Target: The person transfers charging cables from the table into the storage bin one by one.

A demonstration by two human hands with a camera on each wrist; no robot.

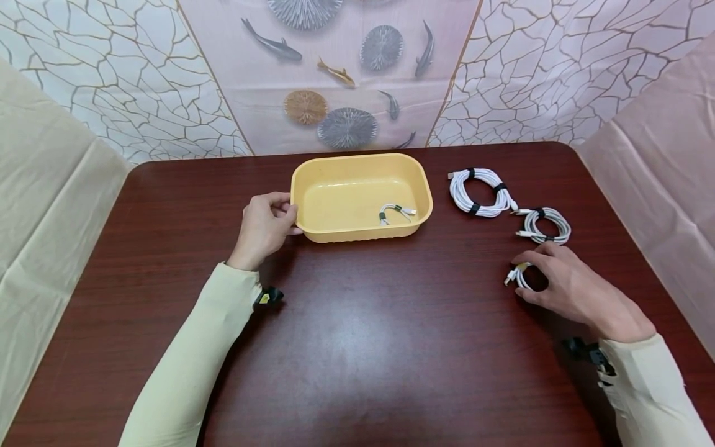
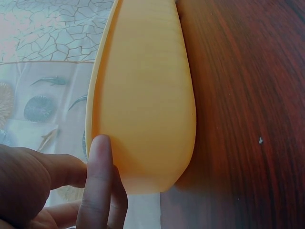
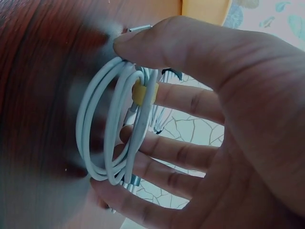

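Observation:
My left hand pinches the left end of a yellow plastic basin, with fingers against its outer wall in the left wrist view. Inside the basin, toward its right front, lies a short white cable with dark green ties. On the right of the table, my right hand holds a coiled white charging cable bound with a yellow tie. In the right wrist view the thumb is at the coil's upper edge, the fingers curved around its far side.
Behind the right hand lie a large white cable coil with black ties and a smaller grey-white coil. All rest on a dark brown wooden table. Patterned cloth hangs along the back edge, plain cloth at the sides.

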